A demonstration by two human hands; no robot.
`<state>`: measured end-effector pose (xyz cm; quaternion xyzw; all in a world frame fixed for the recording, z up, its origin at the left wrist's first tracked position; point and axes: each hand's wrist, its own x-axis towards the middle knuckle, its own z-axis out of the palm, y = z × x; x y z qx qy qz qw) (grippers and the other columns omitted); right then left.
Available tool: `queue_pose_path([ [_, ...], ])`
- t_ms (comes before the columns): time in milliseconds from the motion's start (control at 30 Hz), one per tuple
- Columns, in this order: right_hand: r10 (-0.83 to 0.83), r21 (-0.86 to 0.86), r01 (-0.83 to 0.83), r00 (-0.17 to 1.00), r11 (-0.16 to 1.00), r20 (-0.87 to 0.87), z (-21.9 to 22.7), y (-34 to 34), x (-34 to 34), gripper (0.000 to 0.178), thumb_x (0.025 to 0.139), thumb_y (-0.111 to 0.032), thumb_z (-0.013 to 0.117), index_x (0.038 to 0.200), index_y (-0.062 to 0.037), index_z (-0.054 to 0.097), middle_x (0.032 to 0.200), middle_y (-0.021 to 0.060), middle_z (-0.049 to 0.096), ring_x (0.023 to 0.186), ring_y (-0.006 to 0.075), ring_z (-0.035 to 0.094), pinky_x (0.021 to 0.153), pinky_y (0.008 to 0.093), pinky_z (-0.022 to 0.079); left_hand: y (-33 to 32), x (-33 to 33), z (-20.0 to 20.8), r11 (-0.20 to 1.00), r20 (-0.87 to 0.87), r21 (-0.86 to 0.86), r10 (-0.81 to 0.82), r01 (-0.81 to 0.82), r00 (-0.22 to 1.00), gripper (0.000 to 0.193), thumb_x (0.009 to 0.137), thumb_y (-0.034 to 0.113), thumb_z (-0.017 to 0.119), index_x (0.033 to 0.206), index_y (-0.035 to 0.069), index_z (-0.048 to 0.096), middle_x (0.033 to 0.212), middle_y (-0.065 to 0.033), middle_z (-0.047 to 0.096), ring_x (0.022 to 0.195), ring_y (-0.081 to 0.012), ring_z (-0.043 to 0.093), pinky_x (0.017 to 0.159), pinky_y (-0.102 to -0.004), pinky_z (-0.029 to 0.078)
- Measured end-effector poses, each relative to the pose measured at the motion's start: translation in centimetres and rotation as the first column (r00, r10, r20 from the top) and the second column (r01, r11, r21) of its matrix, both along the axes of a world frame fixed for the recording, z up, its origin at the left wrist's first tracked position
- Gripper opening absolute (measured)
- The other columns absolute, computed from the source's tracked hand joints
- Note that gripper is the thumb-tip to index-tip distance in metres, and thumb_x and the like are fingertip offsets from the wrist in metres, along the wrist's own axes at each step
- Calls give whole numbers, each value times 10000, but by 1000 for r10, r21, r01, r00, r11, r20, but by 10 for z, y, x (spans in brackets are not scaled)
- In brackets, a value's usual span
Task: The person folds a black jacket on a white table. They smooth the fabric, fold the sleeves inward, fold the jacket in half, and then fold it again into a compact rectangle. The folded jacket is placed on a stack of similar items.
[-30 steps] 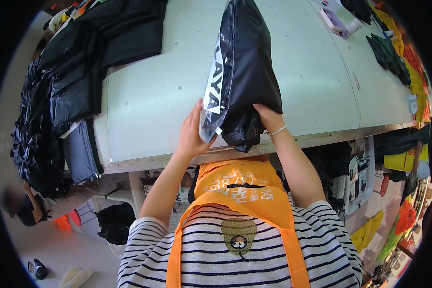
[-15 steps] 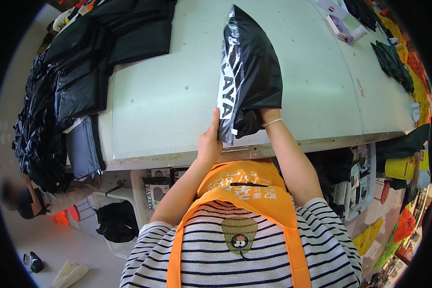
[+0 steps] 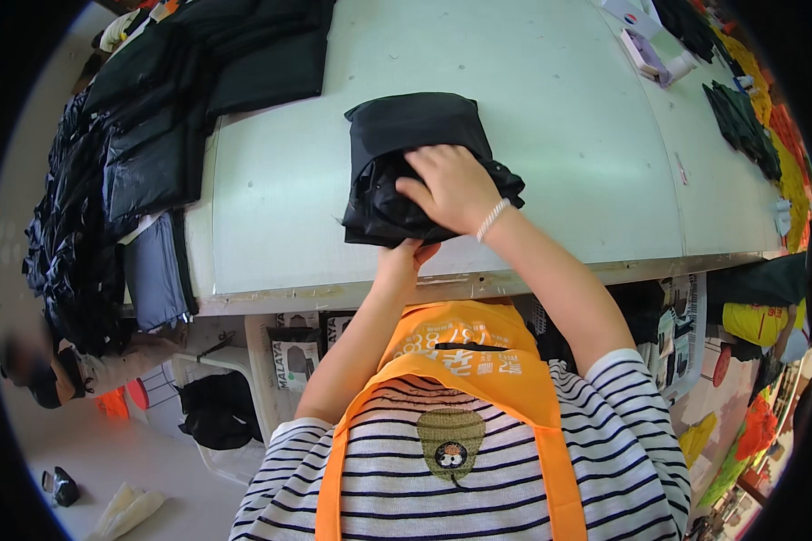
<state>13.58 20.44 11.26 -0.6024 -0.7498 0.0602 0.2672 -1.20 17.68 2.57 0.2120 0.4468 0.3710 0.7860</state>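
Note:
A black plastic bag (image 3: 413, 117) lies on the pale table in front of me, its mouth toward my body. Bunched black cloth (image 3: 390, 191) fills the mouth and bulges out on the right side. On top of this cloth rests my right hand (image 3: 456, 187), palm down, thumb apart from the fingers; some fingertips dip toward the mouth of the bag. My left hand (image 3: 408, 259) grips the near edge of the bag from below, its fingers partly hidden under it.
Flat black bags (image 3: 262, 63) are stacked at the far left, beside a heap of black cloth (image 3: 68, 243). A small open box (image 3: 641, 52) and dark green cloth (image 3: 740, 126) lie at the right. Crates with printed packets (image 3: 295, 361) stand under the table edge.
The bag has gone from raised and tilted to flat on the table, its black side up. My right hand has come out from inside it onto the cloth; my left has shifted under the near edge.

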Motion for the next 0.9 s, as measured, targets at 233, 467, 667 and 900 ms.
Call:
queue_pose_path([
  [233, 193, -73, -240, 898, 968, -396, -3, -105, -5, 380, 921, -311, 537, 1143, -8, 594, 1196, 147, 596, 1117, 256, 572, 975, 380, 428, 12, -18, 11, 1000, 170, -21, 3, 0, 985, 306, 847, 12, 486, 1147, -46, 490, 1063, -174, 610, 982, -301, 638, 852, -383, 540],
  [467, -496, -477, -163, -110, 864, -861, -78, -83, -13, 314, 913, -195, 517, 1137, 23, 535, 1083, 107, 626, 942, 207, 636, 861, 339, 507, 28, -30, 51, 693, -679, 132, -458, 709, 574, 257, 877, 187, 526, 925, -44, 628, 856, -138, 668, 855, -238, 665, 777, -344, 521],
  [667, -526, -508, -141, -268, 850, -807, -52, -70, 0, 303, 857, -36, 435, 1135, 54, 512, 1062, 147, 618, 935, 242, 638, 862, 370, 529, 39, 14, 159, -233, -726, 435, 481, 870, 492, 602, 646, 287, 776, 1195, 130, 586, 1388, -178, 406, 1291, -376, 343, 1078, -469, 259],
  [900, -545, -532, -145, -67, 834, -836, -29, -67, -3, 276, 858, 7, 415, 1110, 102, 477, 1036, 175, 604, 910, 307, 673, 773, 336, 560, 90, 30, 139, -300, -851, 194, 422, 934, 312, 791, 751, 152, 698, 1442, 216, 319, 1189, -171, 508, 1039, -361, 536, 902, -431, 442],
])
